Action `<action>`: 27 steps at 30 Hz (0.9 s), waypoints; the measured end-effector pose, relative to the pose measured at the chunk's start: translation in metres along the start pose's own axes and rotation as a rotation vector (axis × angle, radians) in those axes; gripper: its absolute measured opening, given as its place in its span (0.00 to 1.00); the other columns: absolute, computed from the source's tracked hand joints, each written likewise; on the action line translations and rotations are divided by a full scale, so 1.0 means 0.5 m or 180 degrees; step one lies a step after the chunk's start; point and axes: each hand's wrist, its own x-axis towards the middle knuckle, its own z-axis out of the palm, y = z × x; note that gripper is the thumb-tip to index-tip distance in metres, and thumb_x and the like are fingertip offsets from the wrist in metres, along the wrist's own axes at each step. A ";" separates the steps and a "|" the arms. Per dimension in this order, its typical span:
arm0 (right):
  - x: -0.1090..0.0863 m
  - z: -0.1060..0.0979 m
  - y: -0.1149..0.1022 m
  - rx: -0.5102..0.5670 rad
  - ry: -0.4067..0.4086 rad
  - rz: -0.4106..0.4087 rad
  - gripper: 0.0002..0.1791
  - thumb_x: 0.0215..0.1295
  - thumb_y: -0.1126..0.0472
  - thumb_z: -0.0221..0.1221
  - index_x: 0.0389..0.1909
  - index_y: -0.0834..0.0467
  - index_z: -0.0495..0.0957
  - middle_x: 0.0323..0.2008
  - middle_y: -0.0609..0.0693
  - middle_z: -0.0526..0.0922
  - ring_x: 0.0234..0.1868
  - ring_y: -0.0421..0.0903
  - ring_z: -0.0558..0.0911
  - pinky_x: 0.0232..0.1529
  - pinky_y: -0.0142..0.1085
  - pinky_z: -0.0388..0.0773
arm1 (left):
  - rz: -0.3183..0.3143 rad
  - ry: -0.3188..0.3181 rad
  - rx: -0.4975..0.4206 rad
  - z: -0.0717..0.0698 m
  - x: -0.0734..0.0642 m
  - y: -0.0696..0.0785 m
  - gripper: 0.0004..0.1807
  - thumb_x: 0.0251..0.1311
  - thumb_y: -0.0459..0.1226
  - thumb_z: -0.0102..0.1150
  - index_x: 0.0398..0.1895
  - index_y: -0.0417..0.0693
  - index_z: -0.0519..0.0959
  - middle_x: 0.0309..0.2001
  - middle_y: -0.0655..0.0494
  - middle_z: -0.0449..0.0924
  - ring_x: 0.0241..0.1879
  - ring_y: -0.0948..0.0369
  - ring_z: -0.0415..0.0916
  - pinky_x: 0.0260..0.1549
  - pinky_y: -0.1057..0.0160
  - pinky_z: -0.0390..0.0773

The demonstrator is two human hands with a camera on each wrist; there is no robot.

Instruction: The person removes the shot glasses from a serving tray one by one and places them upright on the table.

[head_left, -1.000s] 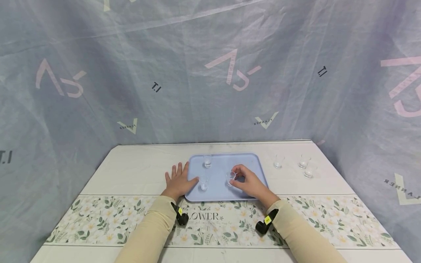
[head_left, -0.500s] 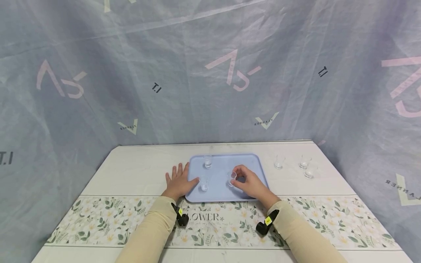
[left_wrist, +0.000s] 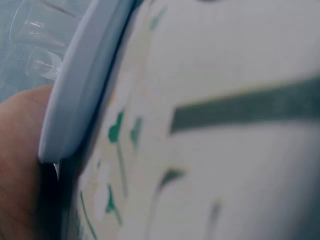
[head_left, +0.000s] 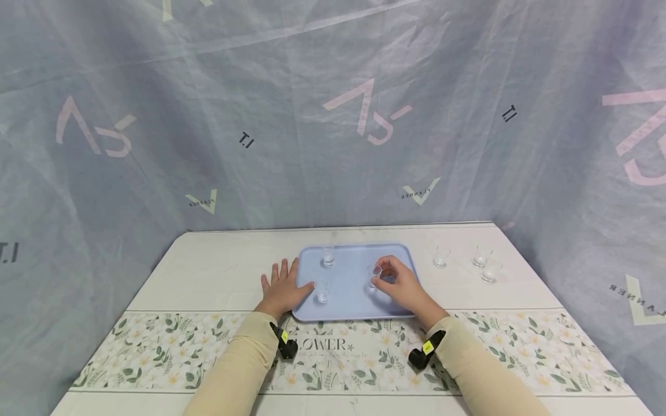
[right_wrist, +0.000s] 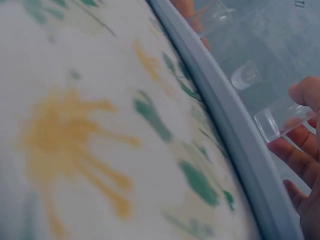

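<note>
Right grip [head_left: 406, 288]: here we are, pinched on a clear cup [right_wrist: 280, 119], thumb on one side, fingers on the other.
Clear cup: mouth up, just right of the middle of the blue tray [head_left: 346, 297]; I can't tell whether its base touches down.
Handling: I'd call it light and stiff, slick on the walls; glass or hard plastic, I can't say, so I'm treating it as breakable.
Where to hold: opposite sides of the wall, low and near the heavy-looking base, pressure even; I'd spare the thin rim.
Left-hand cups: one far [head_left: 328, 257], one near [head_left: 322, 293], both upright on the tray.
Left grip [head_left: 283, 293]: fingers straight and fanned at the tray's left edge, clasping nothing, thumb over the rim and right beside the near cup; touching it or not, I can't tell.
Tray: looks rigid and smooth, so bases may slide on it.
Right of the tray: three more cups [head_left: 440, 257] on the counter [head_left: 208, 266], two of them close together.
</note>
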 end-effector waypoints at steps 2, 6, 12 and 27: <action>0.003 -0.009 -0.003 0.0009 0.0053 0.0043 0.17 0.65 0.66 0.67 0.51 0.65 0.74 0.43 0.58 0.82 0.43 0.51 0.83 0.48 0.49 0.79 | 0.0011 0.0013 -0.0007 -0.003 -0.002 0.002 0.49 0.68 0.61 0.50 0.83 0.48 0.44 0.81 0.38 0.36 0.79 0.39 0.28 0.70 0.33 0.26; 0.006 -0.026 -0.007 -0.0007 0.0189 0.0152 0.17 0.65 0.68 0.67 0.52 0.67 0.74 0.44 0.60 0.81 0.44 0.53 0.84 0.51 0.53 0.79 | 0.0010 -0.0012 -0.0006 -0.005 -0.003 0.005 0.49 0.69 0.60 0.49 0.83 0.47 0.44 0.81 0.37 0.35 0.79 0.39 0.27 0.70 0.33 0.26; 0.003 -0.060 -0.034 0.0076 0.0359 0.0208 0.18 0.64 0.74 0.64 0.52 0.73 0.72 0.45 0.68 0.80 0.45 0.61 0.83 0.54 0.62 0.75 | 0.0019 0.0001 0.0043 -0.003 -0.004 0.004 0.49 0.69 0.61 0.49 0.83 0.48 0.44 0.81 0.37 0.36 0.79 0.39 0.28 0.70 0.32 0.27; 0.011 -0.124 0.002 -0.0221 0.0805 0.0316 0.17 0.64 0.71 0.66 0.51 0.67 0.73 0.45 0.61 0.81 0.47 0.53 0.81 0.53 0.46 0.78 | 0.0014 -0.0008 0.0010 0.005 0.003 -0.003 0.50 0.69 0.62 0.48 0.83 0.48 0.42 0.81 0.38 0.34 0.79 0.39 0.25 0.70 0.33 0.23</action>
